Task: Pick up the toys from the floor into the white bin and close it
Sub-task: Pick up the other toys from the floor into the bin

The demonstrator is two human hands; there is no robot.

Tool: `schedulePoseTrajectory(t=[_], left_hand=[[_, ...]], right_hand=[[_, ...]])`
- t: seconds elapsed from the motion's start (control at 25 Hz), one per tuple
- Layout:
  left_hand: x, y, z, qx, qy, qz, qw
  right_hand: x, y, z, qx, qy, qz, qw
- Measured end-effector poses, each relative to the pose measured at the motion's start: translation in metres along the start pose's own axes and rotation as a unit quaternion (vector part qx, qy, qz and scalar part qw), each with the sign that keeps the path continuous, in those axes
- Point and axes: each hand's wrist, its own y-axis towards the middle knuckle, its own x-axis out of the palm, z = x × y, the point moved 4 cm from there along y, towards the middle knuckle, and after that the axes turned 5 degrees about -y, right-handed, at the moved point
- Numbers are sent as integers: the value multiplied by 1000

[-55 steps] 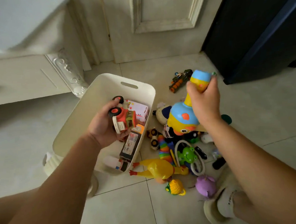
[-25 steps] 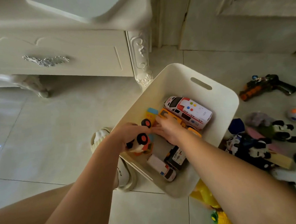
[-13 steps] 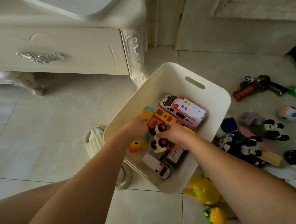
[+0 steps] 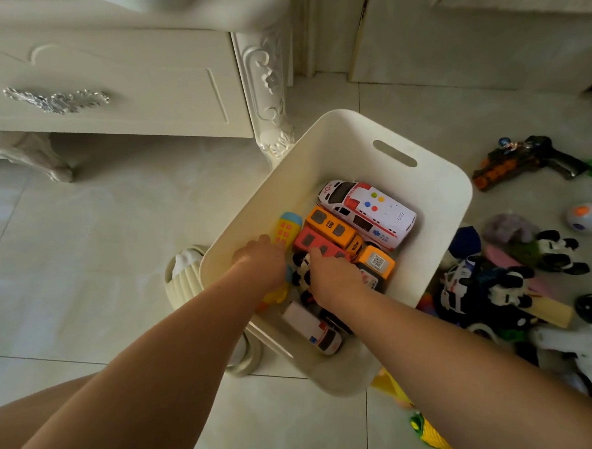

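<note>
The white bin (image 4: 453, 178) stands open on the tiled floor with no lid in view. Inside lie a white ambulance (image 4: 369, 213), an orange bus (image 4: 332, 227), a red bus (image 4: 318, 245), an orange truck (image 4: 377, 263) and a small white ambulance (image 4: 310, 326). My left hand (image 4: 260, 260) is down in the bin by its left wall, closed on a yellow duck toy (image 4: 286, 226). Beside it my right hand (image 4: 335, 273) grips a toy car with black wheels (image 4: 302, 275).
Right of the bin, toys lie on the floor: a toy gun (image 4: 524, 155), a spotted ball (image 4: 589, 216), panda plush (image 4: 556, 250), black-and-white cars (image 4: 479, 286), a yellow chicken (image 4: 388, 386). A white dresser (image 4: 108, 79) with a carved leg (image 4: 271, 115) stands behind. My slippered foot (image 4: 184, 271) touches the bin's left side.
Both hands carried the duck toy and the wheeled car from the floor pile into the bin. In the last half second they sank slightly lower among the vehicles.
</note>
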Motion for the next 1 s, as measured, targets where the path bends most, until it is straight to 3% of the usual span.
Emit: schedulePoseTrajectory(t=[0.12,0.36,0.52,0.64,0.76,0.88,1.0], left_hand=[[7,5,0,5,20,-3,1000],[13,10,-2,31,62,-27,997],[-1,1,1,16,12,-11,1000],[-34,-14,22,26,-101,44,994],[-73,-35,63,47,-285,151,945],[-92,-70,129,148,-298,190,924],[-85,-109,189,231,-278,170,917]], right_hand=[[0,2,-9,-40,16,39,998],[12,15,4,-28,0,-33,999],[-14,-6,9,-33,117,88,989],[-58,-32,26,-32,248,139,958],[-98,-68,60,0,344,194,919],[-111,-107,110,57,422,246,871],[-99,-144,162,130,488,255,825]])
